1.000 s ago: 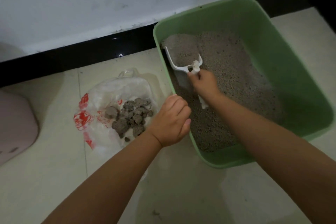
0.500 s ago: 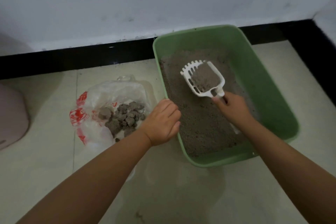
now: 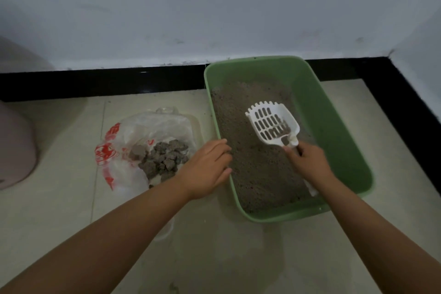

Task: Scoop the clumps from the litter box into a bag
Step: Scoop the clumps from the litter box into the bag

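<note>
1. Right hand (image 3: 310,164) grip clamped on the handle of the white scoop (image 3: 273,124); scoop held above the litter, a little grit at its base.
2. Left hand (image 3: 206,170) fingers curled over the left rim of the green litter box (image 3: 334,126).
3. Clumps (image 3: 162,157) lie in the plastic bag (image 3: 133,131), just left of the box.
4. Tiled floor (image 3: 59,198), black skirting, white wall.
</note>
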{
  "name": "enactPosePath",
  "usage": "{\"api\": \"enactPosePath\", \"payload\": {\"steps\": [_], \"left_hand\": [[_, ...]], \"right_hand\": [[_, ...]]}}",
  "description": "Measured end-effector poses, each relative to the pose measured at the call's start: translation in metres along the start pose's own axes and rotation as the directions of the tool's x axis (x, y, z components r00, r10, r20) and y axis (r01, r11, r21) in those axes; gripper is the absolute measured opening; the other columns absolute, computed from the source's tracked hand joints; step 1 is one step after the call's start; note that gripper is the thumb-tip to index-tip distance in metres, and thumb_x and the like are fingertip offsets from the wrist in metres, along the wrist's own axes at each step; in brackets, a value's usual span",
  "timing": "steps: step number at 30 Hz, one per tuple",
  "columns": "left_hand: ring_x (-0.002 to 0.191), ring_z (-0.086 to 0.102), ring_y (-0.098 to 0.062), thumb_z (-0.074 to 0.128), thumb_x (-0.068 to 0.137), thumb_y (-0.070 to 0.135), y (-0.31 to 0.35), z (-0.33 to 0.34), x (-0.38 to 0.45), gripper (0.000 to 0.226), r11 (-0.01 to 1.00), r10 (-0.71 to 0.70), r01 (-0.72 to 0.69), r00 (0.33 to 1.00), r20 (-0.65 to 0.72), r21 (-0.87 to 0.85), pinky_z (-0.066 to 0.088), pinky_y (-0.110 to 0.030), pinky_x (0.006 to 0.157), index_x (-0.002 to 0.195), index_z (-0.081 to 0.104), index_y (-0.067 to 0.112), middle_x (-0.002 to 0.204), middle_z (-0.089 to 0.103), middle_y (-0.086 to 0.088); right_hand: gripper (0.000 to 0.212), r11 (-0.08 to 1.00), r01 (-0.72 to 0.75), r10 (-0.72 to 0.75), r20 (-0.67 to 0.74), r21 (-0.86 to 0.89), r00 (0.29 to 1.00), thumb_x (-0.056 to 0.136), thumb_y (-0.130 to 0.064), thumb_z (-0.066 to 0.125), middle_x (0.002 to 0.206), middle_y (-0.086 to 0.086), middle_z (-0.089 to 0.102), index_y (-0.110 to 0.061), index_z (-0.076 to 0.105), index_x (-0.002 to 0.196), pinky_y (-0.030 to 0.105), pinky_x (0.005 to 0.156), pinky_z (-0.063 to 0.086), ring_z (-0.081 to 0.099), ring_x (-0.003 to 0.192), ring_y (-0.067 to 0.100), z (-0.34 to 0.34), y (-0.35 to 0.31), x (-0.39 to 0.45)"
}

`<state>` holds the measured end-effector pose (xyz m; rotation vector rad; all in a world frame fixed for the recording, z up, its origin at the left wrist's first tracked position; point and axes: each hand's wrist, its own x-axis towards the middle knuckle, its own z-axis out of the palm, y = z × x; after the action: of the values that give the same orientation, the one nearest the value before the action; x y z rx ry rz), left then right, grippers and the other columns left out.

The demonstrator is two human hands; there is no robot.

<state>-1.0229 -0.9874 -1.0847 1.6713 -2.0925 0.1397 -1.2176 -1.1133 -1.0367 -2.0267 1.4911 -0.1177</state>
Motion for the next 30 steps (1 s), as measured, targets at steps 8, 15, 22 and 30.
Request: {"api": "enactPosePath", "payload": {"steps": [8, 15, 22, 30], "left_hand": [[0.093, 0.059, -0.025, 0.041, 0.082, 0.026, -0.007, -0.001, 0.009, 0.038, 1.000, 0.007, -0.007, 1.000, 0.016, 0.019, 0.033, -0.029, 0.093, 0.070, 0.070, 0.004, 0.077, 0.068, -0.010], [0.079, 0.039, -0.021, 0.040, 0.078, 0.017, -0.021, 0.018, 0.025, 0.034, 0.999, -0.044, 0.045, 0.998, -0.033, 0.017, 0.035, -0.033, 0.080, 0.060, 0.063, 0.001, 0.062, 0.059, -0.013], [0.076, 0.035, -0.022, 0.039, 0.076, 0.014, -0.023, 0.027, 0.022, 0.028, 0.999, -0.049, 0.048, 0.996, -0.073, -0.019, 0.032, -0.033, 0.086, 0.060, 0.058, 0.000, 0.062, 0.054, -0.013], [0.076, 0.035, -0.023, 0.038, 0.076, 0.012, -0.019, 0.027, 0.023, 0.028, 0.997, -0.056, 0.052, 0.995, -0.082, -0.049, 0.031, -0.033, 0.085, 0.060, 0.056, -0.002, 0.064, 0.054, -0.015]], "right_hand": [[0.039, 0.972, -0.228, 0.228, 0.010, 0.052, 0.974, 0.092, -0.021, 0.053, 0.057, 0.011, 0.050, -0.015, 0.047, 0.054, 0.026, 0.050, 0.034, 0.047, 0.053, 0.020, -0.020, 0.009, 0.017], [0.039, 0.974, -0.219, 0.223, 0.053, -0.059, 0.974, 0.093, -0.022, 0.051, 0.051, 0.005, 0.044, -0.010, 0.046, 0.056, 0.021, 0.046, 0.031, 0.041, 0.047, 0.014, -0.035, 0.013, 0.050], [0.030, 0.953, 0.000, 0.082, 0.257, -0.302, 0.963, 0.092, -0.023, 0.053, 0.068, 0.015, 0.051, 0.004, 0.061, 0.082, 0.029, 0.063, 0.036, 0.045, 0.060, 0.021, -0.060, 0.041, 0.031], [0.031, 0.840, 0.122, 0.103, 0.376, -0.528, 0.921, 0.094, -0.031, 0.049, 0.076, 0.010, 0.059, -0.005, 0.060, 0.082, 0.030, 0.067, 0.042, 0.051, 0.069, 0.020, -0.068, 0.067, 0.010]]}}
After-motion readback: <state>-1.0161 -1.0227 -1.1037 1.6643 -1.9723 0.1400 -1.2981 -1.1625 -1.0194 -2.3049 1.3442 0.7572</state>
